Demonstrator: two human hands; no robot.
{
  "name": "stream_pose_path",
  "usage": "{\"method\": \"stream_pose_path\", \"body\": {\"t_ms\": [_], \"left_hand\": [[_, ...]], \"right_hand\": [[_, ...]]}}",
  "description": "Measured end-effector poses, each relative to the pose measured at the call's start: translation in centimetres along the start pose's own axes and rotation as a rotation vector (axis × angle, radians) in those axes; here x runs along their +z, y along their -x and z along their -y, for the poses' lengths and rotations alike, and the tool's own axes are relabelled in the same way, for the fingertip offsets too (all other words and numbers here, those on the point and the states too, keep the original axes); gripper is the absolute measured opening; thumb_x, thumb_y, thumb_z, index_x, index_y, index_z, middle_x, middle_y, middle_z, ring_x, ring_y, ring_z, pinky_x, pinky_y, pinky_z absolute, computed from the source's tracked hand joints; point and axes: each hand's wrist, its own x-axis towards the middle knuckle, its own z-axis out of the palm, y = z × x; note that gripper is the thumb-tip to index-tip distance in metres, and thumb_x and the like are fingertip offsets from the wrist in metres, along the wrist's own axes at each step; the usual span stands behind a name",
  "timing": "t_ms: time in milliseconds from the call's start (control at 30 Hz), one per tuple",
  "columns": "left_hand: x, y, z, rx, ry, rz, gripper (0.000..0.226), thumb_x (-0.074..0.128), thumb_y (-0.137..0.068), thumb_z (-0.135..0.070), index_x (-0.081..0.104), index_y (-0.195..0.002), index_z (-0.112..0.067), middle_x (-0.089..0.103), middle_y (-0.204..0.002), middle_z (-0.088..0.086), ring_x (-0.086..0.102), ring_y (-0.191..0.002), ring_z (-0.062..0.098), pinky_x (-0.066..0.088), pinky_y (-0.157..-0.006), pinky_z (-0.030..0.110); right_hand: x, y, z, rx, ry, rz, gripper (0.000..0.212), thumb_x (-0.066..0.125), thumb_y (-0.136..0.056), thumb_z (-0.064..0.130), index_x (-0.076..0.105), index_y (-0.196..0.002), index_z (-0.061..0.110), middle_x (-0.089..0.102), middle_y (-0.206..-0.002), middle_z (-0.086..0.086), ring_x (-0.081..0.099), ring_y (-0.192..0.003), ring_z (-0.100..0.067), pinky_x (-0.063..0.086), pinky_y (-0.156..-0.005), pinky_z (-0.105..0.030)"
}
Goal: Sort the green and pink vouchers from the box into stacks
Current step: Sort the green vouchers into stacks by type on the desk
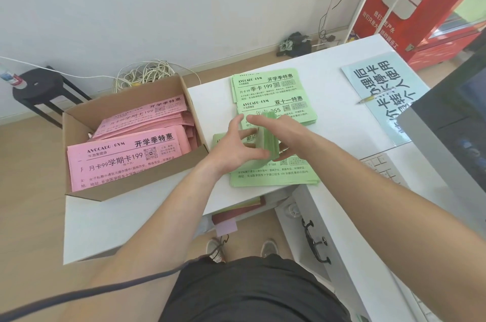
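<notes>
Green bundle [268,137]: on edge, over green stacks [273,90] on white surface [336,116]
Right hand [282,132]: fingers grasping the bundle's top
Left hand [238,146]: fingers straight, released, pressing its near face
Pink vouchers [126,161]: stacked inside cardboard box [131,184], left of the stacks

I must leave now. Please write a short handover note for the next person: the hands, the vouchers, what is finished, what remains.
Left hand: straight fingers press one side of the green bundle, which stands on edge.
Right hand: grips the same bundle from the other side.
Green stacks lie on the white desk.
Pink vouchers fill the cardboard box; no green shows there.
Done: green appears sorted out.
Left: lay the bundle down, then probably stack the pink.
</notes>
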Motion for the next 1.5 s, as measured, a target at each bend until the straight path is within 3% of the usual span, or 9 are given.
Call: {"method": "stream_pose_path", "body": {"t_ms": [133,233,367,567,733,900,1100,1300,1500], "left_hand": [[0.0,-0.3,1.6,-0.016,0.072,0.099,0.098,0.077,-0.084,-0.006,0.019,-0.157,-0.036,0.049,-0.151,-0.008,0.060,-0.124,0.011,0.045,-0.109,0.038],[-0.1,-0.5,2.2,-0.014,0.050,-0.060,0.071,0.062,-0.092,-0.001,0.036,-0.152,-0.030,0.055,-0.145,-0.006,0.064,-0.115,0.011,0.048,-0.102,0.033],[-1.5,-0.5,3.2,-0.042,-0.010,-0.263,0.053,0.057,-0.094,-0.004,0.049,-0.142,-0.026,0.062,-0.134,-0.007,0.065,-0.104,0.012,0.053,-0.096,0.036],[-2.8,0.4,3.2,-0.010,-0.124,-0.301,0.048,0.055,-0.097,-0.009,0.048,-0.143,-0.023,0.060,-0.136,-0.010,0.064,-0.105,0.013,0.048,-0.075,0.021],[-2.9,1.4,3.3,-0.007,-0.147,-0.338,0.052,0.063,-0.097,-0.033,0.046,-0.146,-0.026,0.054,-0.143,-0.012,0.054,-0.118,0.009,0.037,-0.101,0.030],[-2.0,1.7,3.0,-0.059,-0.243,-0.285,0.055,0.062,-0.097,-0.036,0.044,-0.148,-0.028,0.052,-0.147,-0.008,0.048,-0.134,0.017,0.036,-0.106,0.033],[1.1,1.0,2.3,-0.080,-0.308,-0.303,0.041,0.053,-0.100,-0.017,0.053,-0.141,-0.023,0.055,-0.144,-0.002,0.054,-0.126,0.020,0.035,-0.099,0.027],[5.5,0.1,1.1,0.014,-0.360,-0.198,0.022,0.057,-0.097,-0.018,0.073,-0.110,-0.027,0.069,-0.114,-0.014,0.063,-0.100,0.007,0.045,-0.090,0.025],[9.3,-1.1,0.3,0.035,-0.283,-0.118,0.023,0.065,-0.094,-0.032,0.066,-0.117,-0.029,0.066,-0.117,-0.015,0.065,-0.101,0.007,0.049,-0.091,0.029]], "right_hand": [[-0.2,-0.6,-1.0,0.043,0.036,-0.090,0.042,0.076,-0.080,0.053,0.067,-0.101,0.018,0.075,-0.096,-0.004,0.074,-0.083,-0.023,0.059,-0.068,-0.034],[-0.5,-1.6,-2.3,0.066,0.076,-0.178,0.018,0.071,-0.085,0.028,0.065,-0.097,0.016,0.072,-0.101,-0.006,0.068,-0.088,-0.023,0.060,-0.068,-0.039],[-0.9,-2.4,-4.1,0.012,0.115,-0.216,0.025,0.065,-0.088,0.020,0.062,-0.112,0.012,0.069,-0.108,-0.006,0.068,-0.099,-0.026,0.060,-0.087,-0.047],[-2.2,-1.4,-5.1,-0.135,-0.245,-0.093,0.023,0.065,-0.092,0.005,0.067,-0.111,0.017,0.077,-0.106,-0.009,0.076,-0.089,-0.029,0.063,-0.071,-0.045],[-4.1,-0.3,-6.3,-0.182,-0.454,0.042,0.033,0.059,-0.094,-0.002,0.064,-0.125,0.006,0.073,-0.118,-0.017,0.072,-0.104,-0.037,0.058,-0.088,-0.055],[-5.8,-0.2,-8.5,-0.139,-0.484,0.082,0.036,0.056,-0.094,-0.001,0.064,-0.128,0.009,0.074,-0.119,-0.012,0.072,-0.107,-0.033,0.058,-0.091,-0.050],[-5.6,-1.2,-11.9,0.012,-0.198,-0.132,0.020,0.062,-0.093,0.009,0.065,-0.108,0.022,0.075,-0.110,-0.006,0.073,-0.090,-0.021,0.057,-0.066,-0.032],[-5.1,-1.1,-12.3,-0.015,-0.072,-0.186,0.027,0.062,-0.092,0.019,0.062,-0.119,0.020,0.070,-0.112,-0.001,0.069,-0.099,-0.022,0.058,-0.083,-0.037],[-5.4,0.2,-11.5,-0.086,-0.053,-0.183,0.025,0.063,-0.093,0.038,0.070,-0.108,0.019,0.074,-0.102,-0.001,0.071,-0.092,-0.021,0.058,-0.078,-0.038]]}}
